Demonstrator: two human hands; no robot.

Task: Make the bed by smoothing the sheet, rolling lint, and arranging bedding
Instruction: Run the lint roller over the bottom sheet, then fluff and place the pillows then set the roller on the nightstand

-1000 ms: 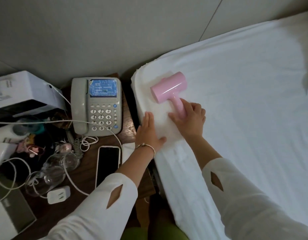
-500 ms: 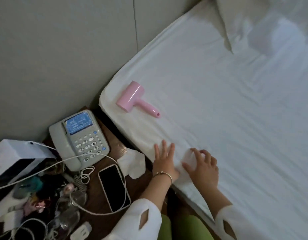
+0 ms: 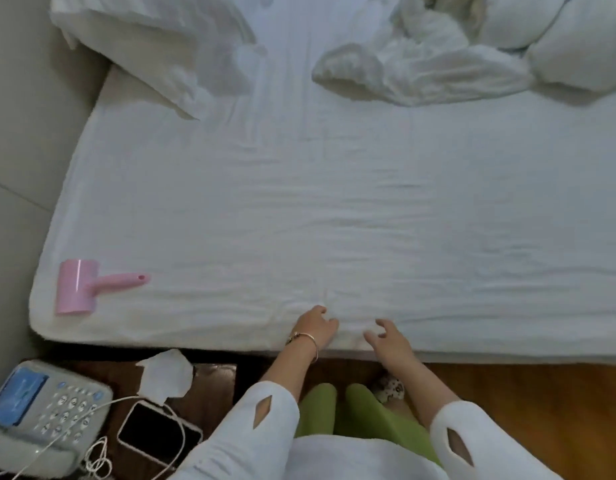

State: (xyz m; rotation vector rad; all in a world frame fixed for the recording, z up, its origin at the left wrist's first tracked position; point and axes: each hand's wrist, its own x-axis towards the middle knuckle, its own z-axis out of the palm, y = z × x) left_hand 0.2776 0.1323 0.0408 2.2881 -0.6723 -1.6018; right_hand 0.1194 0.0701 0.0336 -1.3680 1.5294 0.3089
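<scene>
Sheet-smoothing step judged in hand: left hand (image 3: 317, 325) and right hand (image 3: 389, 341) are seen empty, fingers loosely curled, at the near edge of the sheet (image 3: 334, 220), well right of the lint roller (image 3: 81, 289); creases remain, so outward sweeps are needed next

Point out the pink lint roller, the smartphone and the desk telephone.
pink lint roller (image 3: 77, 291), head view, on the middle of its drum cover.
smartphone (image 3: 154, 433), head view, on the dark screen.
desk telephone (image 3: 62, 410), head view, on the keypad.
</scene>
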